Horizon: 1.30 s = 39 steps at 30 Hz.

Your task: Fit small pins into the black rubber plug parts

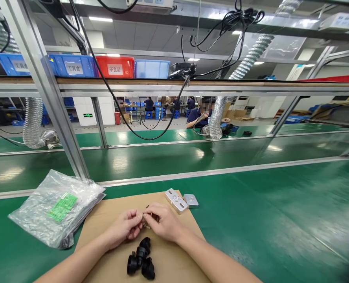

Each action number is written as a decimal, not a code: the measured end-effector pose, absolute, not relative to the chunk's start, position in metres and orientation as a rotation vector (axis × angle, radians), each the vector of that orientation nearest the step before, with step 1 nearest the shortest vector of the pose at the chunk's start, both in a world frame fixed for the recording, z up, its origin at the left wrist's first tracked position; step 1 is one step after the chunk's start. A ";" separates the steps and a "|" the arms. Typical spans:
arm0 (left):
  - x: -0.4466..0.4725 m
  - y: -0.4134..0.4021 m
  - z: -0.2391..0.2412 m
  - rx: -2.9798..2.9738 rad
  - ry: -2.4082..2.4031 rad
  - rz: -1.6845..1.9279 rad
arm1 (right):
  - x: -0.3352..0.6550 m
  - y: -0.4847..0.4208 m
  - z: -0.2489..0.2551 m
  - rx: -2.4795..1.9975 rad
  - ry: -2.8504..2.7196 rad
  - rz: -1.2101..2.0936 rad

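My left hand [126,227] and my right hand [162,221] meet above a sheet of brown cardboard [174,251]. The fingertips of both are pinched together around something small, mostly hidden by the fingers. Below my hands, several black plastic fittings [141,257] lie close together on the cardboard. Just beyond my right hand is a silvery metal block with slots [177,200], and a smaller metal piece [191,201] sits to its right. A few tiny dark bits show behind the fingertips.
A clear plastic bag with a green label [56,210] lies on the green bench [265,220] to the left. Metal posts and a shelf carry blue bins [74,66] and a red bin [115,67]. A black cable [133,131] hangs low ahead. Another person [202,114] sits across the line.
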State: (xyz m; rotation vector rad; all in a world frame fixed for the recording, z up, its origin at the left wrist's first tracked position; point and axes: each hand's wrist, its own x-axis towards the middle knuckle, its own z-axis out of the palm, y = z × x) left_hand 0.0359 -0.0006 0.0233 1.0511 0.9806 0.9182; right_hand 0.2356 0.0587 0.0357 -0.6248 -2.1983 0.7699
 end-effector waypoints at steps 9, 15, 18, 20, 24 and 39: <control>0.037 -0.017 0.044 1.799 1.091 0.616 | 0.230 0.065 0.026 -0.765 -1.966 0.810; 0.041 -0.025 0.060 1.932 0.995 0.487 | 0.228 0.061 0.022 -0.752 -1.986 0.853; 0.042 -0.026 0.061 1.945 0.970 0.465 | 0.228 0.062 0.022 -0.762 -1.977 0.860; 0.040 -0.023 0.054 1.876 0.957 0.550 | 0.228 0.062 0.023 -0.770 -1.957 0.870; 0.035 -0.008 0.033 1.442 1.023 0.849 | 0.229 0.063 0.028 -0.768 -1.902 0.870; 0.035 0.004 0.018 0.962 0.991 1.222 | 0.230 0.063 0.025 -0.707 -2.084 0.799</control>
